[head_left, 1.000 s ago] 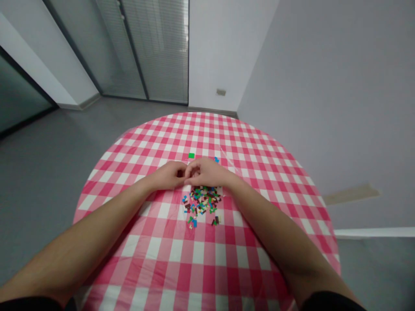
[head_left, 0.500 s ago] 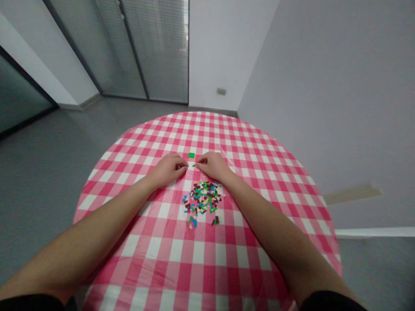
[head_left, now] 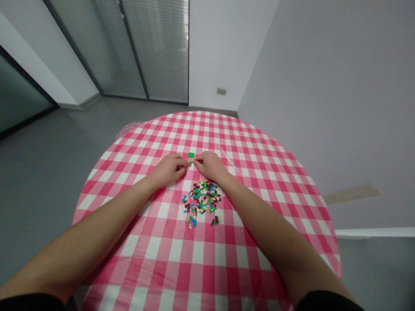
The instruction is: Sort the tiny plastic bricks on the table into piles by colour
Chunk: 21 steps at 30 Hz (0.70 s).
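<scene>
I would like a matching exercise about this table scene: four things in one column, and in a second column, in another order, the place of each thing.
Things:
1. left hand
2. right hand
3. flat green brick
4. heap of small coloured bricks

Places:
A. spread on the pink-and-white checked tablecloth, nearer the person than the hands
B. reaching in from the right side of the view
C. lying alone just beyond the fingertips
D. reaching in from the left side of the view

Right pairs: 1-D, 2-B, 3-C, 4-A.
</scene>
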Motion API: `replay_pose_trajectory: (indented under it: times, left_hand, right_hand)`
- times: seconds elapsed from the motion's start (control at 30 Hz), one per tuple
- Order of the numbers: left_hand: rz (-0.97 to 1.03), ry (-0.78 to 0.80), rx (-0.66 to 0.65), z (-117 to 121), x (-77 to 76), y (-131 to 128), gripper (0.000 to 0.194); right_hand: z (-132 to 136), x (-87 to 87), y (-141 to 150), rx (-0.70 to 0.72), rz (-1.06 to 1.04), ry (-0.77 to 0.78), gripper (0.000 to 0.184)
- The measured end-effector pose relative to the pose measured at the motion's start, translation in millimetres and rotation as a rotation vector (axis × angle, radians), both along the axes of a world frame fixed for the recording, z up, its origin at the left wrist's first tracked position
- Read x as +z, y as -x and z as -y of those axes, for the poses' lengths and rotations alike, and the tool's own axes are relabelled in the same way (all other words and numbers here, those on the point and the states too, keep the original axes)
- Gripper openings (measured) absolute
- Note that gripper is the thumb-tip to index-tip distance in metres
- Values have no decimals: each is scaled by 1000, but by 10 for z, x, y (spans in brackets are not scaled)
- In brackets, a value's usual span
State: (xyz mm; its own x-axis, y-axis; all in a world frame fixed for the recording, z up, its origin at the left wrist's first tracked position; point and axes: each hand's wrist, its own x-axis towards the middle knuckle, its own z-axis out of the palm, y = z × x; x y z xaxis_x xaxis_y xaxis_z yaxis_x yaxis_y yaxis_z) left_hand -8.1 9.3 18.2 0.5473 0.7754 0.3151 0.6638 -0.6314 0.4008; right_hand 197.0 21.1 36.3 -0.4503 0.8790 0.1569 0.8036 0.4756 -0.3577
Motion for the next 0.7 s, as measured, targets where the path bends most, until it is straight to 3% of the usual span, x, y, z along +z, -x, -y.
replay_pose_trajectory:
  times: [0.37, 0.7]
  left_hand:
    - [15, 0, 32, -4, -6, -1, 27]
    - [-48, 30, 45, 16, 83, -34, 23]
  right_hand:
    - [17, -20, -50, 70, 11, -16, 25]
    - [26, -15, -10, 60, 43, -31, 27]
